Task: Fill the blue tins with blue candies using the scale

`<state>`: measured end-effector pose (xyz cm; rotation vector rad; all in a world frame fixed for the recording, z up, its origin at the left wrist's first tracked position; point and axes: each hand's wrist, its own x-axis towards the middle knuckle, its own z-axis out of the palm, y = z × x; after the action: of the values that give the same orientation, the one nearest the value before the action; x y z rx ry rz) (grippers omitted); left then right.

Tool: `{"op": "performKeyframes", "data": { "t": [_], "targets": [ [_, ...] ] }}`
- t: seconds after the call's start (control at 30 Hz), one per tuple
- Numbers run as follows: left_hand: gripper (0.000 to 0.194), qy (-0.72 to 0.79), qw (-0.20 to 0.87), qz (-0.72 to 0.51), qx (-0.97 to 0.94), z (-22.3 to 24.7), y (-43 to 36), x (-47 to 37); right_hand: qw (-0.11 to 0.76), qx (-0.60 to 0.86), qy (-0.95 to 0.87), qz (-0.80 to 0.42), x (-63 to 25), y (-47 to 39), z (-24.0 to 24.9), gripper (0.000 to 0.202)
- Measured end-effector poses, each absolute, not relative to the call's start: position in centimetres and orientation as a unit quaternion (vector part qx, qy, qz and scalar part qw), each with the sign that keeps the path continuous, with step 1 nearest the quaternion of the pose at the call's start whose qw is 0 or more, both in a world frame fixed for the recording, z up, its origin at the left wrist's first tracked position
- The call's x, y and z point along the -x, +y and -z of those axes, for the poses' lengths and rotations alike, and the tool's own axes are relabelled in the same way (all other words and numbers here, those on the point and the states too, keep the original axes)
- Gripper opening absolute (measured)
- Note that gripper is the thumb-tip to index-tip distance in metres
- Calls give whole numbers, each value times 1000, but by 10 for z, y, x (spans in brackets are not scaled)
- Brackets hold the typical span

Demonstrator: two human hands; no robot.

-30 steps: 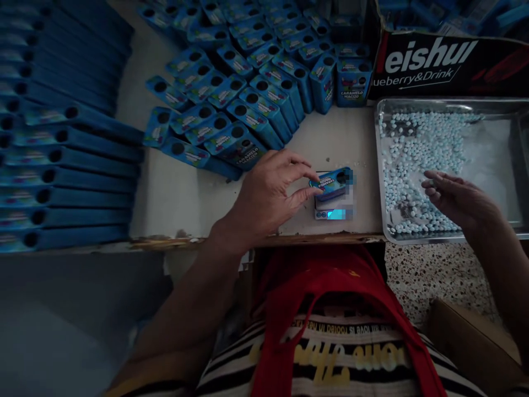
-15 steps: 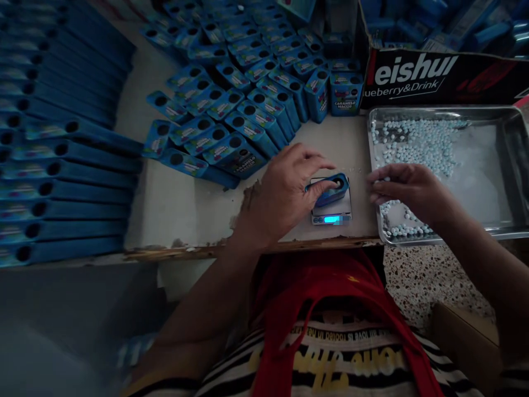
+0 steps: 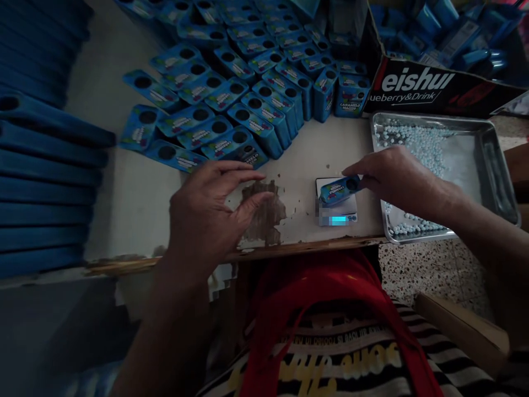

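My left hand (image 3: pixel 215 207) hovers over the worn patch of the white table, thumb and fingers apart with nothing between them. A blue container (image 3: pixel 338 191) lies on the small digital scale (image 3: pixel 349 210), whose display glows blue. My right hand (image 3: pixel 397 171) reaches in from the right, its thumb and fingertips at the container's right end, around the dark opening; whether they grip it or hold a small candy is hidden. Beneath that hand is the metal tray (image 3: pixel 491 165) of small pale blue and white candies (image 3: pixel 424 146).
Rows of upright blue containers (image 3: pixel 256 118) with round holes fill the table's back. More long blue containers (image 3: pixel 45 187) are stacked at the left. A black cardboard box (image 3: pixel 433 82) of blue containers stands behind the tray. The table's wooden edge (image 3: pixel 281 249) runs along the front.
My left hand has let go of the container on the scale and moved left, fingers apart. My right hand has moved from the tray's edge to the container's open end.
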<state>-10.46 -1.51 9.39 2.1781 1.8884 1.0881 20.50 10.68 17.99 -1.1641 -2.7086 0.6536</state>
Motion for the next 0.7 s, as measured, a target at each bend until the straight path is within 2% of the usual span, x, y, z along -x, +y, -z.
{"op": "performKeyframes", "data": {
  "t": [0.13,0.23,0.33,0.5,0.7],
  "targets": [
    [17,616,66,-343,-707,-100,-17,106,102,425,-855,-277,-213,106,-188,13],
    [16,628,67,-336,-699,-105,-20,109,192,504,-777,-326,-246,114,-189,17],
    [19,633,48,-323,-702,-110,-23,109,272,588,-659,-383,-309,127,-161,22],
    [22,632,26,-302,-713,-113,-23,98,207,642,-523,-521,-399,127,-100,24],
    [31,647,35,-250,-720,-111,-25,83,217,604,-496,-585,-385,110,-108,28]
  ]
}}
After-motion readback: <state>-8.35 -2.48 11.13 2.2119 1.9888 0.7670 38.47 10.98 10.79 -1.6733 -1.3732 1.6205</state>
